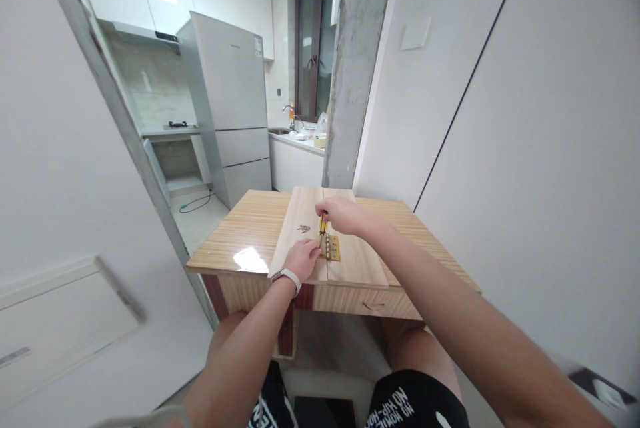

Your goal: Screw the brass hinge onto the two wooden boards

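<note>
On the pale boards, two hands are working a screwdriver at a brass hinge.

Near the middle of the wooden table [240, 228], the right hand [343, 215] is closing fully around the screwdriver [323, 223], which is standing nearly upright with its tip pointing down at the hinge [331, 247]. The left hand [301, 259] is pinching at the hinge's left edge; whether it is gripping anything cannot be told. The hinge is lying flat across the seam between the two boards [305, 215], whose long axis is running away from the person. Loose screws [303, 229] are lying just to the left. Bare tabletop is stretching on both sides of the boards.
</note>
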`<state>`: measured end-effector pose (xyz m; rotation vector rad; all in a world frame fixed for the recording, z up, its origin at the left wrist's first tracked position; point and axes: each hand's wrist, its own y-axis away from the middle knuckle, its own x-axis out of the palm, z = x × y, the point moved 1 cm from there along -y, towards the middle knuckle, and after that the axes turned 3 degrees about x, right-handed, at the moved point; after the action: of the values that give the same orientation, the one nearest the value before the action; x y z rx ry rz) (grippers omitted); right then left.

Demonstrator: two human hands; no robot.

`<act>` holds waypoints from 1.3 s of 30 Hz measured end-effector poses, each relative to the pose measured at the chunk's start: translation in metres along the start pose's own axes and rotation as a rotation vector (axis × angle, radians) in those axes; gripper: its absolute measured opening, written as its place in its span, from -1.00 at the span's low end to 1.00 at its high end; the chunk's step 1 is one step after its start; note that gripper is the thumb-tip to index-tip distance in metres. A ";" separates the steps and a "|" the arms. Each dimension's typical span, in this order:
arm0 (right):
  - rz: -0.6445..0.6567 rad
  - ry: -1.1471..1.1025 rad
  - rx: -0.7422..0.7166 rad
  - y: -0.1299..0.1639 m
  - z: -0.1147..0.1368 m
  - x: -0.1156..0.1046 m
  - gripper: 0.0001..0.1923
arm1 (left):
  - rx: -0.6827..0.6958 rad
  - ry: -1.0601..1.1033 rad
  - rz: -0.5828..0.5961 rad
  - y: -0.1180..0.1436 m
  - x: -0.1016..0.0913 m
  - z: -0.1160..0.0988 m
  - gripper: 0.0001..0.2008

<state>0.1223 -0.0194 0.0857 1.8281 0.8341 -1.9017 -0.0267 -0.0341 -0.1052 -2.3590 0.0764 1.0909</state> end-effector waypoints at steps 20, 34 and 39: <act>-0.017 0.057 0.277 0.003 0.016 -0.007 -0.75 | 0.013 0.060 -0.018 0.001 0.002 0.005 -0.73; 0.011 0.005 -0.037 0.009 0.006 -0.010 -0.83 | 0.051 0.080 0.000 0.000 -0.001 0.002 -0.75; 0.002 0.031 0.011 0.011 0.009 -0.010 -0.89 | 0.034 0.046 0.010 0.000 -0.002 -0.001 -0.81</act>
<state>0.1229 -0.0347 0.0939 1.8693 0.8330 -1.8847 -0.0276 -0.0348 -0.1036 -2.3554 0.1230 1.0327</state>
